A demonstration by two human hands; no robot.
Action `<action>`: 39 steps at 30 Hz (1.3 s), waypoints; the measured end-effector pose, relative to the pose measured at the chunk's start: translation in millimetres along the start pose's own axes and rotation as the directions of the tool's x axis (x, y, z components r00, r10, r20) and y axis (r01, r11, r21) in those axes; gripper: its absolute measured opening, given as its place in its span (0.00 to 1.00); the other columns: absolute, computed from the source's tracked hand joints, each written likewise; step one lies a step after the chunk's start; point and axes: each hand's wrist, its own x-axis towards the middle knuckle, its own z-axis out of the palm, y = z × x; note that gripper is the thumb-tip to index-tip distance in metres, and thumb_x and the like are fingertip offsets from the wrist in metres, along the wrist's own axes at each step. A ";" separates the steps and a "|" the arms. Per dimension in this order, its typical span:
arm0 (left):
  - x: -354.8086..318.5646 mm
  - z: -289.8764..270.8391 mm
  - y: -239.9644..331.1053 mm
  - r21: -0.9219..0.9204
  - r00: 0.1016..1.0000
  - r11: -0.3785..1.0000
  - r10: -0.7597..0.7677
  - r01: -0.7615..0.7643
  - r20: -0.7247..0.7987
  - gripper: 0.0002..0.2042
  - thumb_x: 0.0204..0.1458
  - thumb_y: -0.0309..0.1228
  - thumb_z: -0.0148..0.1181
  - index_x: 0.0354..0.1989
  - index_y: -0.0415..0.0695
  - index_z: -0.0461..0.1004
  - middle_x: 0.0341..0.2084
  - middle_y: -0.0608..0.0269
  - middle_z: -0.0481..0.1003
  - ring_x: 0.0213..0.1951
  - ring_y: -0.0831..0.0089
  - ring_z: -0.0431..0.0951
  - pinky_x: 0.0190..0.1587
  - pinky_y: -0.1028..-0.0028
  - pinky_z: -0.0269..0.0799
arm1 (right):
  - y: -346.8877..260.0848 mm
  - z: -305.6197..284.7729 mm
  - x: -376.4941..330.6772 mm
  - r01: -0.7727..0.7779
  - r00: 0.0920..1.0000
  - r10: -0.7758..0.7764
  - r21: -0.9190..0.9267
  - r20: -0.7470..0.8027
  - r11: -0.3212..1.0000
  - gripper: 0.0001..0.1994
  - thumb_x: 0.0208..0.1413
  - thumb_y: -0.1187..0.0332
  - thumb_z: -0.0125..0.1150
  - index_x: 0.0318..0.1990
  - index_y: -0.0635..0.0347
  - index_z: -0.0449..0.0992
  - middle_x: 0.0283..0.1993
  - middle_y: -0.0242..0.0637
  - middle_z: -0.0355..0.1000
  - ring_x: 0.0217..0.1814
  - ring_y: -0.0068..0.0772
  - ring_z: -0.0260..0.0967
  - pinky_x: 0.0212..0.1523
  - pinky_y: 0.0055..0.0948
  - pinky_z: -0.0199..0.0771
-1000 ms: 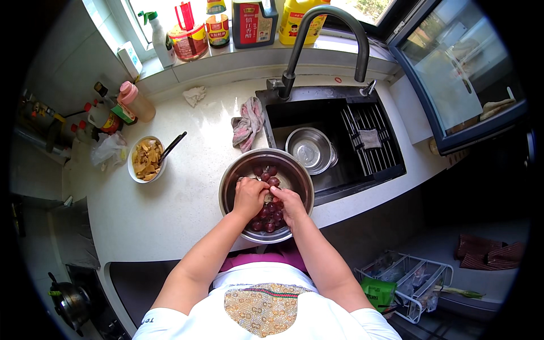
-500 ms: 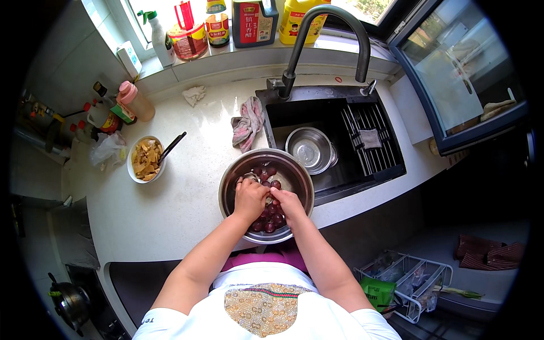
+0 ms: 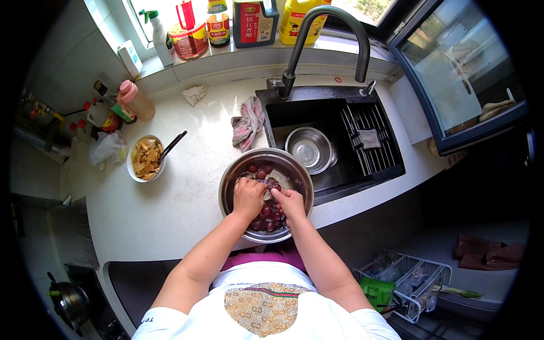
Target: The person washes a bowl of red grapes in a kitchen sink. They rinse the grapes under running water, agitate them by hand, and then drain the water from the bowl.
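Observation:
Dark red grapes (image 3: 268, 214) lie in a wide stainless steel bowl (image 3: 304, 177), which rests at the counter's front edge. Both of my hands are down inside its rim. My left hand (image 3: 249, 197) curls over grapes on the left side, its fingertips partly hidden. Close beside it, my right hand (image 3: 289, 203) pinches at grapes in the middle with thumb and fingers. Some grapes show above the hands, more below between the wrists. What exactly sits between the fingertips is hard to make out.
Right of the bowl is a black sink (image 3: 334, 181) with a steel pot (image 3: 309, 148), a drying rack (image 3: 371, 136) and a grey faucet (image 3: 294, 54). A crumpled cloth (image 3: 248, 123) lies behind the bowl. A food bowl (image 3: 146, 158) with black utensil stands left. An open window (image 3: 459, 73) juts in.
My hands have shifted only slightly, with a little more gap between the fingertips. The grapes around them have moved a little; the bowl stays put.

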 end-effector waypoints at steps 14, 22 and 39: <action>-11.7 -25.9 2.0 0.138 0.989 0.986 0.080 -0.097 0.124 0.07 0.42 0.29 0.58 0.29 0.49 0.82 0.35 0.59 0.67 0.45 0.59 0.65 0.51 0.59 0.57 | 7.7 4.6 2.4 0.195 0.981 -0.168 -0.588 0.102 0.785 0.18 0.40 0.58 0.68 0.36 0.63 0.79 0.34 0.46 0.77 0.40 0.42 0.76 0.44 0.34 0.73; -12.1 -21.5 2.7 0.098 0.987 0.995 0.006 -0.021 0.158 0.06 0.43 0.30 0.59 0.29 0.49 0.81 0.41 0.55 0.68 0.49 0.56 0.63 0.55 0.57 0.56 | 18.2 4.5 16.6 0.038 0.960 0.043 -0.280 0.276 0.959 0.07 0.49 0.68 0.63 0.30 0.63 0.78 0.27 0.32 0.74 0.28 0.21 0.69 0.29 0.23 0.68; -7.4 -18.7 -1.6 -0.031 0.994 0.999 -0.031 0.034 0.101 0.07 0.37 0.31 0.69 0.24 0.46 0.77 0.47 0.51 0.68 0.52 0.50 0.65 0.54 0.57 0.61 | 2.0 -2.4 4.9 -0.193 0.936 0.075 0.319 0.345 0.928 0.11 0.53 0.74 0.61 0.43 0.67 0.76 0.35 0.36 0.76 0.35 0.28 0.75 0.38 0.24 0.75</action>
